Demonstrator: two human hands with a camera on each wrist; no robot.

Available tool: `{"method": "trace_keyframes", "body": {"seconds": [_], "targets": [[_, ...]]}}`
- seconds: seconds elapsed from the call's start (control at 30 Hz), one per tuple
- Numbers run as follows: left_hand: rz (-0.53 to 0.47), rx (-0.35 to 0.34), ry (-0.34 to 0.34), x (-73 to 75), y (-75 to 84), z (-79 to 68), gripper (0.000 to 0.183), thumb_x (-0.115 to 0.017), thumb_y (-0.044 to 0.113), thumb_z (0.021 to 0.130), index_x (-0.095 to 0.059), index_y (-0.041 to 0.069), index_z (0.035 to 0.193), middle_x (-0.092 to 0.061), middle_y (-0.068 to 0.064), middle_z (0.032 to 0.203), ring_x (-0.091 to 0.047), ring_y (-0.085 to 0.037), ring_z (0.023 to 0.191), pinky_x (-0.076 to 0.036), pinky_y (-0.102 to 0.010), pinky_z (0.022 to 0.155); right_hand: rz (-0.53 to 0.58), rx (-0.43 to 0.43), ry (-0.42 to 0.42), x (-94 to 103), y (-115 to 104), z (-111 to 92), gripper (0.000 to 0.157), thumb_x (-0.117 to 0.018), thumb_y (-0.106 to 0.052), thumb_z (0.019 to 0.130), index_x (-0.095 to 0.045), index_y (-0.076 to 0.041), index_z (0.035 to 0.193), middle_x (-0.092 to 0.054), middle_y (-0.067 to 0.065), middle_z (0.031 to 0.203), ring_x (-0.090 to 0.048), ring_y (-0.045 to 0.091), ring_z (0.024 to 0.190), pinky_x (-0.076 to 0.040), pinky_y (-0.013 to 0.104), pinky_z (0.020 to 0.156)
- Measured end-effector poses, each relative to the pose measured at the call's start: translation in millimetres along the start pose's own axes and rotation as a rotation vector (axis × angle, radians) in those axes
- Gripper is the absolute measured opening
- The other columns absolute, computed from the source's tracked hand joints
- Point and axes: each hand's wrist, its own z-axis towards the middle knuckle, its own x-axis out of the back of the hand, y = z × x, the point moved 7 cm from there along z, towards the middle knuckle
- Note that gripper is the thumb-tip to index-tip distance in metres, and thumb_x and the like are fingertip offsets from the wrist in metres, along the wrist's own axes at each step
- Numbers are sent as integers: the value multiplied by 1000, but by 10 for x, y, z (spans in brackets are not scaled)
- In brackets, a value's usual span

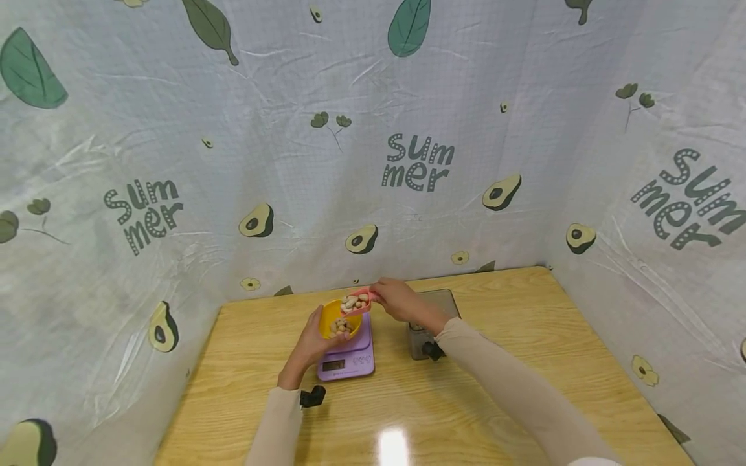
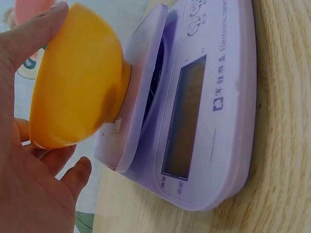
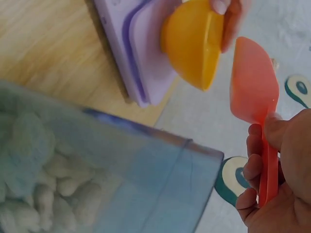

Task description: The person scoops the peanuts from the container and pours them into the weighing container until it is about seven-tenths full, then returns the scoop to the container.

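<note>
On the purple electronic kitchen scale (image 1: 362,364) stands a yellow bowl (image 2: 80,80) with several peanuts (image 1: 339,327) inside. My left hand (image 1: 311,340) holds the bowl by its side, thumb at the rim and fingers round the other side. The handle of a coral-red scoop (image 3: 255,82) is gripped in my right hand (image 1: 402,299). Heaped with peanuts, the scoop is held above the bowl's far right edge, as the head view shows. In the right wrist view its back hides most of the load. The scale's display (image 2: 184,119) looks dark, with no readable number.
Right of the scale is a translucent grey container (image 1: 440,299) with more peanuts (image 3: 63,189), partly hidden by my right forearm. The wooden table (image 1: 495,388) meets a patterned cloth (image 1: 419,226) at its back and sides.
</note>
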Motion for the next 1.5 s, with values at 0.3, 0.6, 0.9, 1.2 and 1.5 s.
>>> {"method": "trace_keyframes", "body": {"seconds": [0.3,0.6,0.9,1.2,1.5], "targets": [[-4,10,-8,-24,48,14,113,-78,48,78,-12,2,157,-16,-23,162,-27,-45,146,-24,-59,118,-384,161,-44,49,-218,137,18,-58,-13,98,-71,-17,110,-66,0,100,-62,18,94,-48,33,81],[-5,-33,-6,-58,101,50,111,-79,43,80,-12,-1,156,-17,-24,161,-29,-46,145,-26,-60,118,-806,296,-42,222,-477,195,24,-60,-22,98,-70,-21,120,-65,-2,116,-60,16,107,-46,32,90],[22,-21,-16,-63,65,12,112,-78,47,80,-11,-1,156,-18,-25,161,-28,-47,145,-26,-60,118,-363,193,36,409,-246,38,21,-58,-19,99,-67,-11,117,-65,4,105,-62,20,97,-50,34,87],[31,-12,12,59,38,-3,114,-74,45,83,1,4,158,-6,-27,163,-19,-50,147,-21,-62,118,108,53,162,361,52,-232,30,-46,-27,104,-66,-9,119,-63,3,98,-57,16,88,-50,35,82],[-20,-169,200,306,354,-156,99,-68,38,89,-2,15,160,-4,-18,165,-14,-46,150,-19,-66,117,268,-13,349,564,272,-727,27,-49,-21,103,-66,-6,118,-63,5,97,-53,14,80,-46,31,71]]}}
